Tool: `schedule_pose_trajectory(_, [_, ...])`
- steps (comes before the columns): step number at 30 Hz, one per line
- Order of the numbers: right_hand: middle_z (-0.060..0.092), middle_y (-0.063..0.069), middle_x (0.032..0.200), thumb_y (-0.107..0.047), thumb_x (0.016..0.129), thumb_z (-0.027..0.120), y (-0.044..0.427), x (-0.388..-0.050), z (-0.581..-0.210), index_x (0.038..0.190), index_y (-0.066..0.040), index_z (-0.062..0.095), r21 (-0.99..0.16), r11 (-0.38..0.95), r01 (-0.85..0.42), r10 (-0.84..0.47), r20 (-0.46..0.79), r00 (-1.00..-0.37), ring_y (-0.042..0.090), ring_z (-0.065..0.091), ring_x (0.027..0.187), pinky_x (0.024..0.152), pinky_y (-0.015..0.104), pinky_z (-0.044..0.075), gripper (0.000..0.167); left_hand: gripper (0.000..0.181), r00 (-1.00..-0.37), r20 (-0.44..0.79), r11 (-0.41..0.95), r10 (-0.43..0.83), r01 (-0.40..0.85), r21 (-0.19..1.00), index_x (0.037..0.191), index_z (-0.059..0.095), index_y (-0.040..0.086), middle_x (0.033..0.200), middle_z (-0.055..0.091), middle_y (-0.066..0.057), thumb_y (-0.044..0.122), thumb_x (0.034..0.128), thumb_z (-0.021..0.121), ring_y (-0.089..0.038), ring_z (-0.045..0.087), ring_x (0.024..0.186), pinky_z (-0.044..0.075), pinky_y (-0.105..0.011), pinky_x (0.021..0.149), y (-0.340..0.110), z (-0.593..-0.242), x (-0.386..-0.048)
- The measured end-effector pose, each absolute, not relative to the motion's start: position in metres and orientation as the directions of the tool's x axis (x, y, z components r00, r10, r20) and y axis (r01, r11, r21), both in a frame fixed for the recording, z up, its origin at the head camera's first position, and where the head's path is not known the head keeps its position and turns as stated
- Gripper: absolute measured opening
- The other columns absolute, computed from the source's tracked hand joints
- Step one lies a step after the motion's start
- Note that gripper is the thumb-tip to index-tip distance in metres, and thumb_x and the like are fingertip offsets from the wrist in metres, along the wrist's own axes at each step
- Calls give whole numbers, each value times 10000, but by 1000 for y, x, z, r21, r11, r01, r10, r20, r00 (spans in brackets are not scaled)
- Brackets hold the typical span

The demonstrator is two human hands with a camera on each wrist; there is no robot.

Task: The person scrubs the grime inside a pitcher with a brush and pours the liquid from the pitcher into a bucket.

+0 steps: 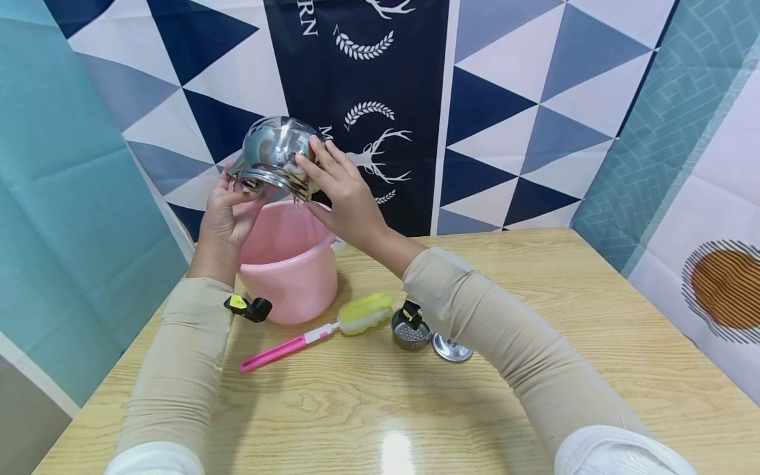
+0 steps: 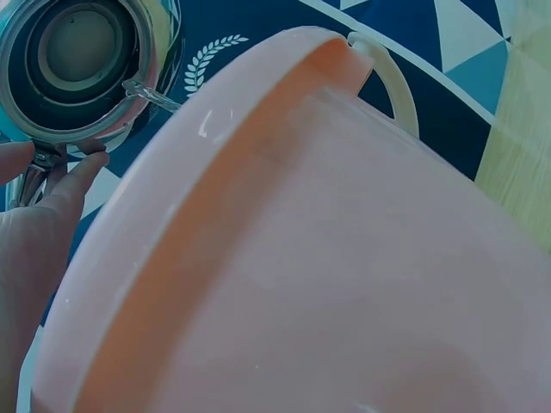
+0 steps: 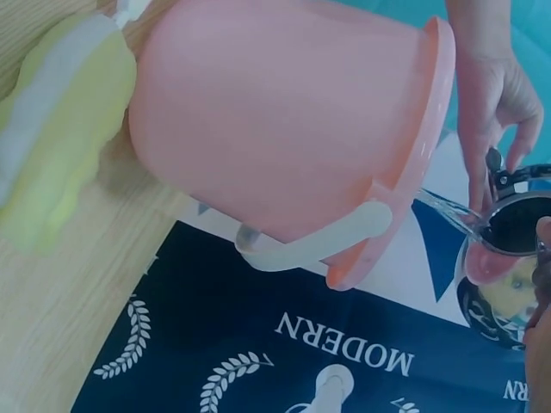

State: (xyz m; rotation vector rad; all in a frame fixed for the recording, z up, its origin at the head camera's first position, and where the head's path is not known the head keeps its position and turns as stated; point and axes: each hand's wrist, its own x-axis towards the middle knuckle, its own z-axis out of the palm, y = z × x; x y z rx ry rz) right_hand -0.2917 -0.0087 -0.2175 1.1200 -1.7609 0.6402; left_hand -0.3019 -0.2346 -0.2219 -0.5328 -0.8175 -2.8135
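A shiny metal teapot (image 1: 276, 146) is tipped over, mouth downward, above the pink bucket (image 1: 297, 288). My left hand (image 1: 227, 216) grips it by the handle side. The fingers of my right hand (image 1: 351, 201) lie over its far side, with the thumb near the rim. Water (image 3: 448, 211) runs from the rim toward the bucket, seen in both wrist views. Looking up from the left wrist, the teapot's round dark opening (image 2: 82, 52) shows. Part of the right hand is cut off in the right wrist view.
A sponge brush (image 1: 365, 314) with a pink handle lies in front of the bucket. To its right are a small perforated metal strainer (image 1: 411, 338) and a round metal lid (image 1: 452, 349), partly behind the right sleeve. Patterned cloth hangs behind the wooden table (image 1: 332, 409).
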Motion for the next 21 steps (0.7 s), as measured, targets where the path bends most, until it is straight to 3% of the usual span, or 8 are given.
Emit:
schedule_pose_trajectory(7, [406,229,1473,-80,831,775,-11,-288,-215,1349,-11,557,106,451,-886,-444,888,-120,370,306,1406,1163,329,159,566,674,-918,391,-848,-61,254,464,1218,428,66,1320,474,-61,-383,717,391,-209,475,1199,543,-461,830,-235,-223,-302])
schedule_pose_trajectory(21, [430,221,1458,-43,848,742,-12,-289,-214,1348,-11,556,276,452,-848,-503,864,13,392,306,1400,1144,316,217,535,656,-886,463,-873,-19,241,425,1221,428,40,1116,554,-124,-364,730,263,-254,592,904,561,-386,787,-235,-226,-304])
